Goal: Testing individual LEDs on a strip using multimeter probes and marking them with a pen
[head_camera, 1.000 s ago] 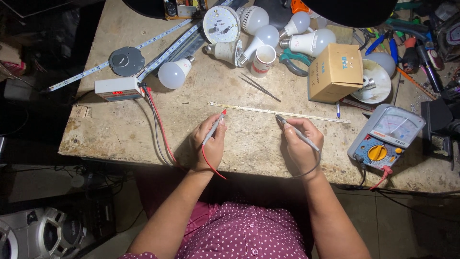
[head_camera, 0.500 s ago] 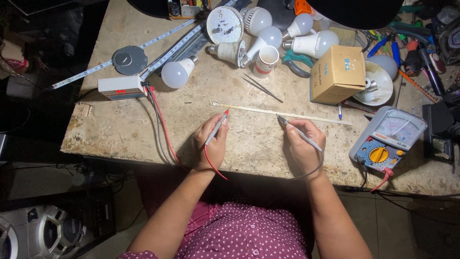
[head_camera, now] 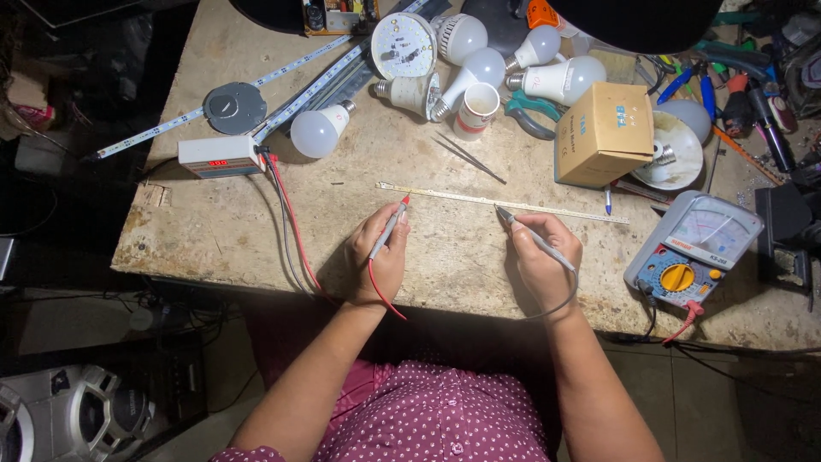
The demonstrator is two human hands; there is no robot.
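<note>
My left hand [head_camera: 379,257] grips a red test probe [head_camera: 389,229] like a pen, tip pointing up at a thin pale LED strip [head_camera: 505,202] lying across the workbench. My right hand [head_camera: 543,261] grips a grey test probe [head_camera: 534,237], its tip touching or just short of the same strip further right. Red and grey leads [head_camera: 286,224] run from the probes to a small white tester box [head_camera: 221,156] with a red display at the left.
An analog multimeter [head_camera: 693,251] sits at the right near the bench edge. A cardboard box [head_camera: 604,133], tweezers [head_camera: 469,157], several white LED bulbs [head_camera: 318,130], a round LED board [head_camera: 403,45], long LED strips [head_camera: 218,97] and hand tools [head_camera: 727,85] crowd the back.
Both hands stay on the probes in almost the same pose; the tips have edged slightly closer to the strip. The camera view shifted a little.
</note>
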